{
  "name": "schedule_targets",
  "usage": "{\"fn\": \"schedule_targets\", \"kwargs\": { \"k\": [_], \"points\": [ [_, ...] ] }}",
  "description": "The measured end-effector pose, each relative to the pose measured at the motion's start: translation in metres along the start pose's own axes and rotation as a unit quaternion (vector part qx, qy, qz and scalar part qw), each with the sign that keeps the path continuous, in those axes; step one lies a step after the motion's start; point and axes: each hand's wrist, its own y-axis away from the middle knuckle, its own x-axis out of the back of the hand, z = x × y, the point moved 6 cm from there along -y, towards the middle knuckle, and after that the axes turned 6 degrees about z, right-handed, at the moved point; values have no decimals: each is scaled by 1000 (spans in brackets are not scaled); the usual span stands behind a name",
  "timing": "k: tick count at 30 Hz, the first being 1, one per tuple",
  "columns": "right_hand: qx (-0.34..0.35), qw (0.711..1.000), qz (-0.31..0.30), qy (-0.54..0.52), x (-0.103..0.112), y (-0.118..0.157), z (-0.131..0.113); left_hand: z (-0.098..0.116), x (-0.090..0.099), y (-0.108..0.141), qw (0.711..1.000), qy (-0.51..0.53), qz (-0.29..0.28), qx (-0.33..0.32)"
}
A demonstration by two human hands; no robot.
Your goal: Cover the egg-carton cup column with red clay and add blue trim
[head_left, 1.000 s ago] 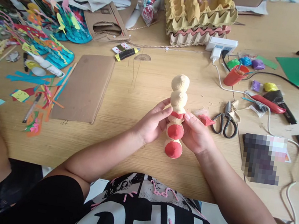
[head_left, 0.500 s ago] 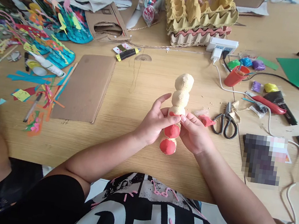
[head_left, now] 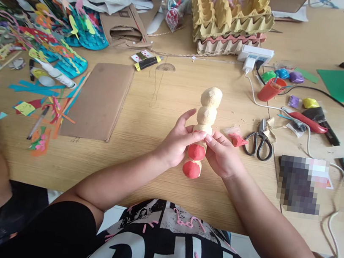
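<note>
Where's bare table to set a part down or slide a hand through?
Widest nearby: between the cardboard sheet and left hand. Smaller: between the scissors and right forearm. Far right: beyond the green sheet. Crowded: left side, with paper scraps; right, around the red cup.

Both my forearms reach forward and slant inward, so that my left hand (head_left: 174, 143) and my right hand (head_left: 223, 154) meet in front of me. My thumbs lie tip to tip, or nearly so, with the other fingers curled behind. My left index finger stands up, bent and apart from its thumb. Both hands are closed in a pinch.
</note>
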Motion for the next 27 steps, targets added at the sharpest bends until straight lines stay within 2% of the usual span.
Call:
{"fn": "schedule_targets", "kwargs": {
  "k": [5,14,19,27],
  "points": [
    [-15,1000,21,-16,7,-3,0,-2,3,-7,999,-1,-31,40],
    [-7,1000,-5,18,2,-2,0,-6,7,-9,999,-15,-15,24],
    [-10,1000,-9,-1,0,-2,-2,-7,7,-7,1000,-8,-7,23],
    [-23,999,25,1,8,-3,2,-7,6,-8,999,7,3,40]
  ]
}}
